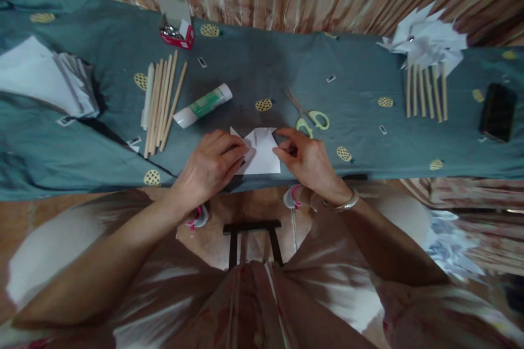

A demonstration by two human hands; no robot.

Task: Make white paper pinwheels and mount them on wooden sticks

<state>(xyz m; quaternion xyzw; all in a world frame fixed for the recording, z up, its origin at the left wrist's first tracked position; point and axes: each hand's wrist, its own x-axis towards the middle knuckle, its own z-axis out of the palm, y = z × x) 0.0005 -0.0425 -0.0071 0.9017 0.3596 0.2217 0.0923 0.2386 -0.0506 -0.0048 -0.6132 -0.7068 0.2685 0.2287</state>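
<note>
A small white sheet of paper [265, 157] with cut, curled-up corners lies at the front edge of the cloth-covered table. My left hand [213, 161] is closed on its left side, thumb and fingertips pressing a curled flap toward the middle. At the right edge of the sheet is my right hand [309, 158], its thumb and index finger apart, with the fingertips close to the paper's upper right corner. Just beyond that hand rest scissors [306, 114] with light green handles. A glue stick [203, 105] with a green label lies beyond my left hand.
Several wooden sticks [160, 103] lie left of the glue stick. Farther left is a stack of white paper [39, 76]. A red box [177, 35] of small metal pieces stands at the back. Finished paper pinwheels [428, 38] on sticks and a dark phone [498, 113] lie right.
</note>
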